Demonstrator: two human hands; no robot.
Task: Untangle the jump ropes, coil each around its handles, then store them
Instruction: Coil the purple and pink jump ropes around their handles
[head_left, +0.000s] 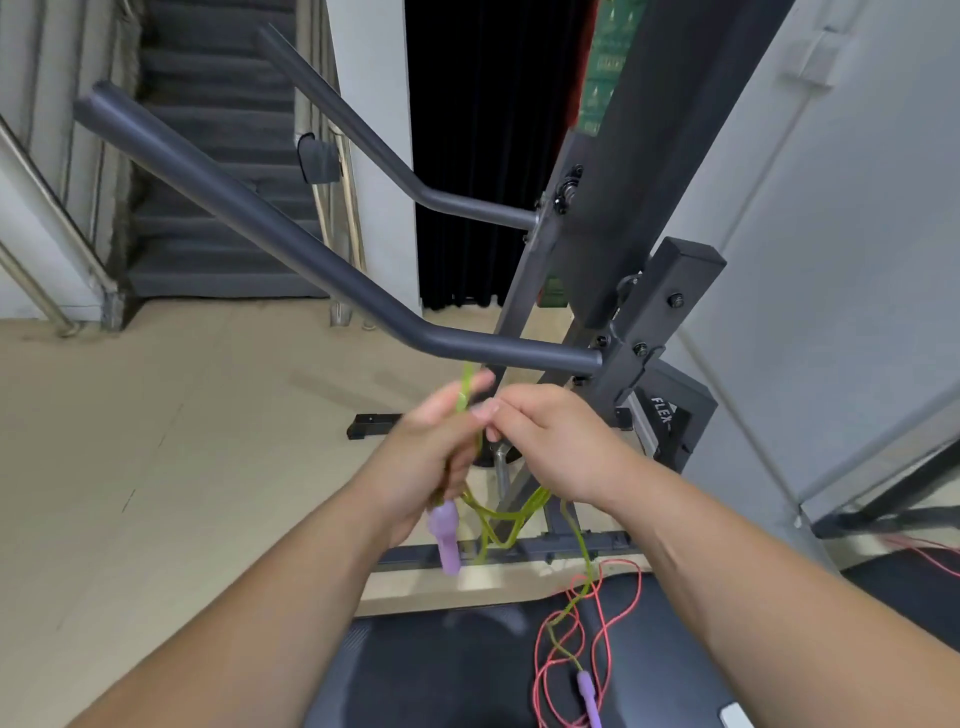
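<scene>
Our left hand grips the green rope where one purple handle hangs; our right hand pinches a strand just beside. Lower right, the trailing green end crosses the red rope on the mat: pulling could cinch both into a knot.

Rope hangs between left hand and right hand, beneath the bar.
</scene>
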